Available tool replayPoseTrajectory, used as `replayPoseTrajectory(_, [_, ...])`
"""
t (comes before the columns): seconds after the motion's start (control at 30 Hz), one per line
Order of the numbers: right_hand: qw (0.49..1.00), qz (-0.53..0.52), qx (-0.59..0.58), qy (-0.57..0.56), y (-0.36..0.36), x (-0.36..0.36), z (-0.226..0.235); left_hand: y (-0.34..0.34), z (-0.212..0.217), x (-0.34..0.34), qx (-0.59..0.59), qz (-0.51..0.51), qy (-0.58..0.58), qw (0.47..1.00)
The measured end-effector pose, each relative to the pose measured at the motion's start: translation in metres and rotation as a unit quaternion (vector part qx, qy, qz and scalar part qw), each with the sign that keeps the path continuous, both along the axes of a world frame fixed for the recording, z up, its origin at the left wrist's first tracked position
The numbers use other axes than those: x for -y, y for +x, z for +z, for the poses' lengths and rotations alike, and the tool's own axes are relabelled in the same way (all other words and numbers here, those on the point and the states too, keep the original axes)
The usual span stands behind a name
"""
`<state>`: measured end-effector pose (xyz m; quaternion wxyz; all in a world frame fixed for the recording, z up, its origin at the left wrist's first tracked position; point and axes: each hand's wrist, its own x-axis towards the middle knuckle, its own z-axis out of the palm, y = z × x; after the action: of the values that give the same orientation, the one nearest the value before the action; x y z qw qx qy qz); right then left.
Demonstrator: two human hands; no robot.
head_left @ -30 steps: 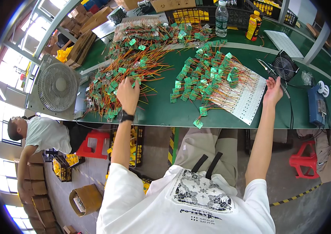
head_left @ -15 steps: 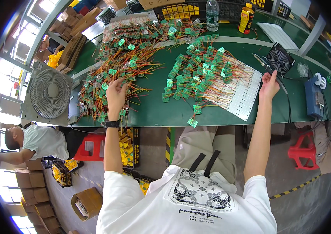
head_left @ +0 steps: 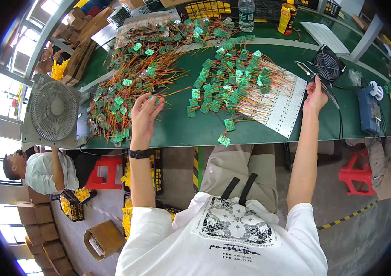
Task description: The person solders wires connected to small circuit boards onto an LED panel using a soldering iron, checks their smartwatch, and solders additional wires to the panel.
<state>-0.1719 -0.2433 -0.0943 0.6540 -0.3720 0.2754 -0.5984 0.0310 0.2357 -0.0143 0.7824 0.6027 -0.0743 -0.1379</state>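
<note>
The small green circuit boards (head_left: 131,87) with red, orange and yellow wire leads lie in a dense tangled heap on the left part of the green surface (head_left: 177,131), spreading from the near edge back toward the far side. A second group of green boards (head_left: 232,85) sits to the right of it, fanned out with their leads running onto a white perforated panel (head_left: 283,110); a few loose boards lie near the front edge. The left hand (head_left: 144,115) hovers at the right edge of the heap, palm toward the camera, fingers loosely spread and curled, with a small green board at the fingertips; whether it is gripped cannot be told. A black wristband sits on that wrist. The right hand (head_left: 316,94) is raised at the right edge of the panel, closed around a thin dark tool (head_left: 312,76) with a cable trailing off. Beyond it stand a small black fan (head_left: 328,66) and a blue box (head_left: 369,110). A large white fan (head_left: 53,110) stands at the left end of the surface.
</note>
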Motion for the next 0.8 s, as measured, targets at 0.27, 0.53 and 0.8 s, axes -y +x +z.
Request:
replayPoseTrajectory(0.27, [1.0,0.006,0.001,-0.005,0.0,-0.004,0.003,-0.03,-0.01,0.03,0.092,-0.167,0.208,0.959])
replayPoseTrajectory(0.53, [1.0,0.003,-0.002,-0.003,0.0,-0.001,0.0,-0.041,-0.006,0.03,0.38,-0.129,0.515,0.757])
replayPoseTrajectory(0.8, [1.0,-0.007,-0.013,0.006,0.0,0.002,0.001,-0.037,-0.005,0.024,0.275,-0.149,0.387,0.867])
